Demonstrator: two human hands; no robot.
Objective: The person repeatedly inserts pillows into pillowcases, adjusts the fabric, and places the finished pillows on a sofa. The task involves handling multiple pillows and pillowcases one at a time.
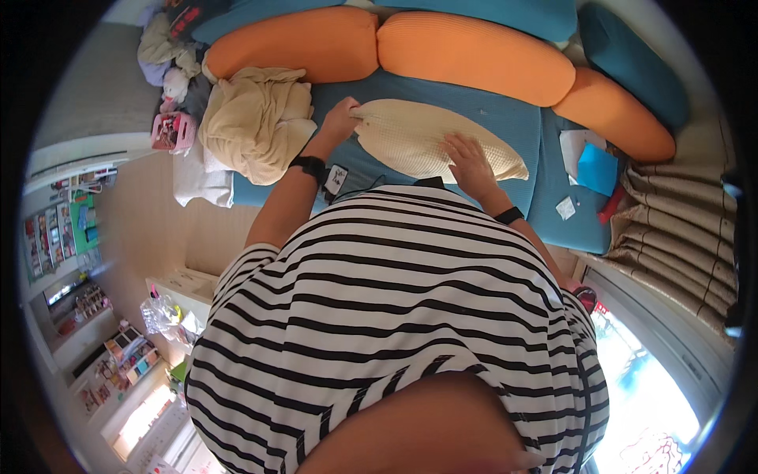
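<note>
A cream waffle-textured pillow [408, 133] lies on the blue seat of a sofa [497, 106] in front of me. My left hand [341, 120] grips its left corner, the fingers closed around the fabric. On the pillow's right half rests my right hand [471, 163], palm down and slightly blurred, its fingers partly spread. The pillow's near edge is partly hidden by my right hand and my body. To the left of my left hand is a rumpled cream blanket [254, 124].
Orange cushions [474, 53] line the sofa's back. Near my left wrist lies a small white-and-black device [336, 181] with a cable. A blue folder [597, 169] and a small white packet [565, 207] lie at right, beside a brown curtain [669, 237]. A pink basket [173, 131] stands left.
</note>
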